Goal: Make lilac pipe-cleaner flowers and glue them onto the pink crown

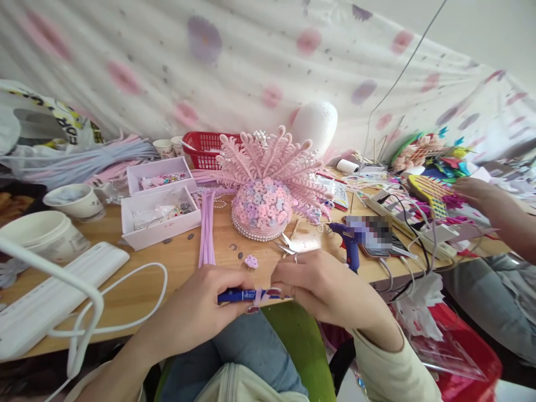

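Observation:
My left hand (205, 304) is closed around a blue pen (235, 295) held level at the near table edge. My right hand (314, 285) pinches a pink pipe cleaner (263, 294) wound around the pen's tip. Just beyond my hands lie a small pink coiled flower piece (250, 261) and scissors (287, 245). Behind them stands a pink headdress (263, 184) with a dome of coiled flowers and feathery pipe-cleaner fronds.
A bundle of pink pipe cleaners (206, 229), two white bead boxes (161, 215), a red basket (205, 148), white tubs (46, 234) and a white cable (125, 312) are at left. A blue glue gun (349, 240) lies to the right. Another person's hand (477, 192) holds a yellow comb-like piece (431, 192).

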A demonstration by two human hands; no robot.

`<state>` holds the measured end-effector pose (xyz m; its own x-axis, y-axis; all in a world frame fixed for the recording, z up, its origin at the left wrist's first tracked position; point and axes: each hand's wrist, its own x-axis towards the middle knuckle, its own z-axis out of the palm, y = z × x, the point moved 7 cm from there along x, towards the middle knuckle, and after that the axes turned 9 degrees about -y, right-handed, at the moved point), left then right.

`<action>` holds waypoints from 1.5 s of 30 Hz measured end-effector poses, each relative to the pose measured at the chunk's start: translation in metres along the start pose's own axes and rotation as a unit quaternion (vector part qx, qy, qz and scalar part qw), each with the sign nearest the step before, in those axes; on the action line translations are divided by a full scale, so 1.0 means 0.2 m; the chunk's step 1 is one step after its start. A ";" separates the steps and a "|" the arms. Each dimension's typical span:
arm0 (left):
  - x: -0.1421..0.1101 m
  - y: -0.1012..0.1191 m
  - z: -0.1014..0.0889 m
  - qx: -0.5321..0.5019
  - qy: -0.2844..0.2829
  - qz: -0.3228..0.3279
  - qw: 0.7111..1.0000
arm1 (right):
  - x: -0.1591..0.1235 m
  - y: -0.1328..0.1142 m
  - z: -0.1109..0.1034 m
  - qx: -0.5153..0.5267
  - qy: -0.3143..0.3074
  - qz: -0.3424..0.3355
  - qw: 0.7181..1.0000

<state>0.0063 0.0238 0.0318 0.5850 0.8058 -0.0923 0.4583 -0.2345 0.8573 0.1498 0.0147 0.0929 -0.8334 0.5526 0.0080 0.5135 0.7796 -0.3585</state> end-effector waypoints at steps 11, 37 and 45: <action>0.03 -0.01 -0.10 -0.239 0.148 0.020 0.960 | 0.02 0.15 0.17 0.192 0.114 0.046 0.974; 0.05 0.06 -0.08 -0.192 0.107 0.074 0.973 | 0.06 0.20 0.06 0.174 0.084 0.013 0.981; 0.08 0.03 -0.05 -0.099 0.077 0.062 0.990 | -0.03 0.05 -0.09 0.017 0.088 0.081 0.993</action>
<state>0.0126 0.0410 0.0397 0.5134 0.8539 0.0853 0.2402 -0.2384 0.9410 0.1629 0.0248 0.1052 -0.6903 0.7151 0.1098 0.6278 0.6675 -0.4003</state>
